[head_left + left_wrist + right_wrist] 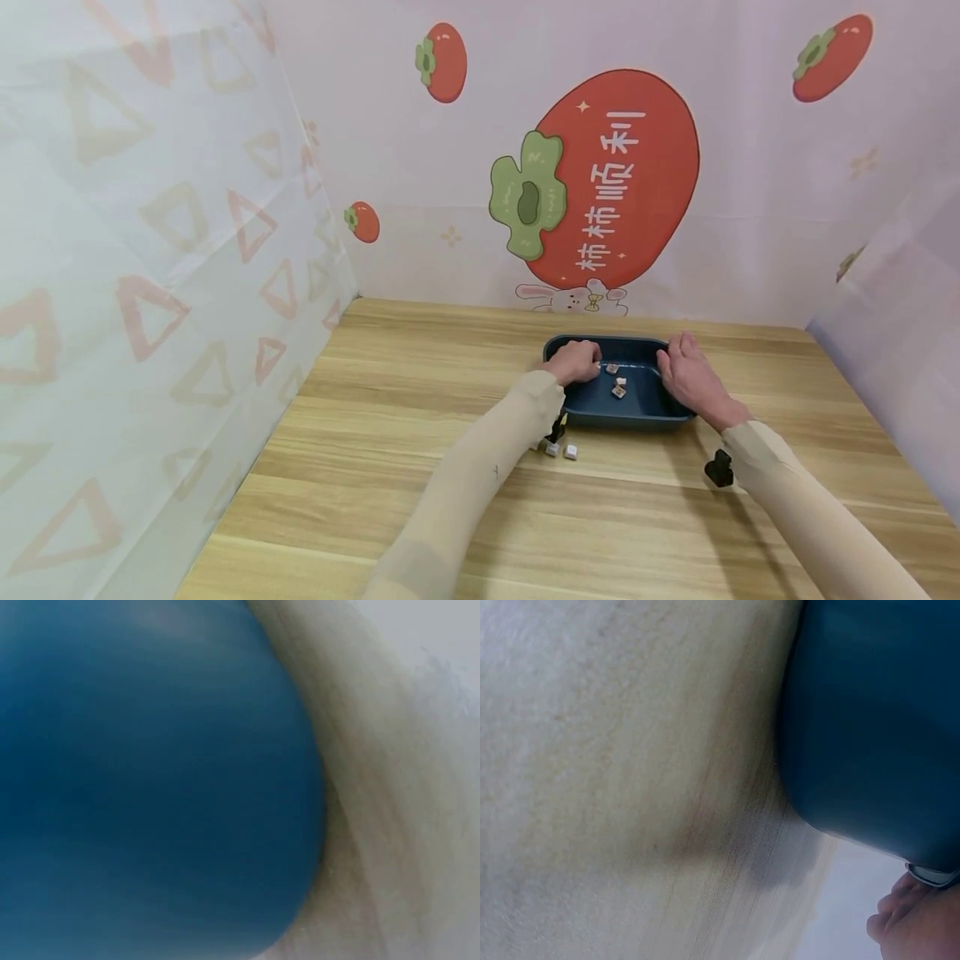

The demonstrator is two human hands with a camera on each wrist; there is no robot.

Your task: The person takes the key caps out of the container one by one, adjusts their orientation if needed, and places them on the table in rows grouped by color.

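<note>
A dark blue rectangular tray [633,422] lies on the table, with a few small white and brownish blocks [618,390] inside. My left hand [573,361] reaches over its left end, fingers curled down, and a small pale block [597,365] shows at the fingertips. At the opposite end my right hand [693,377] holds the rim, thumb on the inner side and fingers along the outside. Close up, the tray's blue wall [165,787] fills much of the left wrist view. Fingers [900,904] appear by the tray rim in the right wrist view.
Small white blocks [572,452] sit on the wooden table [420,375] in front of the tray, partly behind my left wrist. A printed cloth [465,150] with persimmons hangs behind the table, and pale cloth walls stand on both sides.
</note>
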